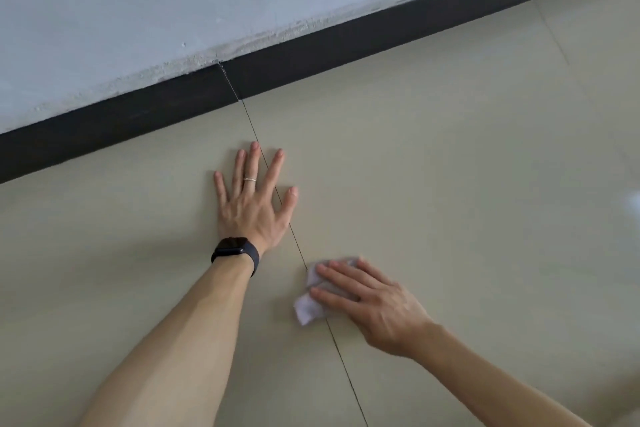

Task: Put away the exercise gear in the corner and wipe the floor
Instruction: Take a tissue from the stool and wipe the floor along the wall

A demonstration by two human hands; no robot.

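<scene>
The left hand [254,204] lies flat on the beige tiled floor [433,156], palm down, its fingers spread wide apart and holding nothing. A thin silver ring [249,179] sits on one finger and a black smartwatch [236,251] wraps the wrist. The hand's fingers point toward 12 o'clock, at the dark baseboard [277,69] that runs along the foot of the pale blue-grey wall [173,0] (its lower edge looks rough and chipped where paint meets the board).

At about 4 o'clock from the left hand, and near it, the right hand [374,302] presses flat on a small pale lilac cloth [306,312]. Its grip is not closed around the cloth: the fingers lie extended and close together on top, pinning it against the floor. The cloth pokes out from under the fingertips toward 9 o'clock and is crumpled at that edge. The right hand is slightly blurred.

A thin dark grout line [346,371] crosses the floor from the baseboard down toward 5 o'clock, passing under the left hand's index finger side and beneath the cloth. A second grout line [554,35] shows faintly at 2 o'clock. No exercise gear shows in this view.
</scene>
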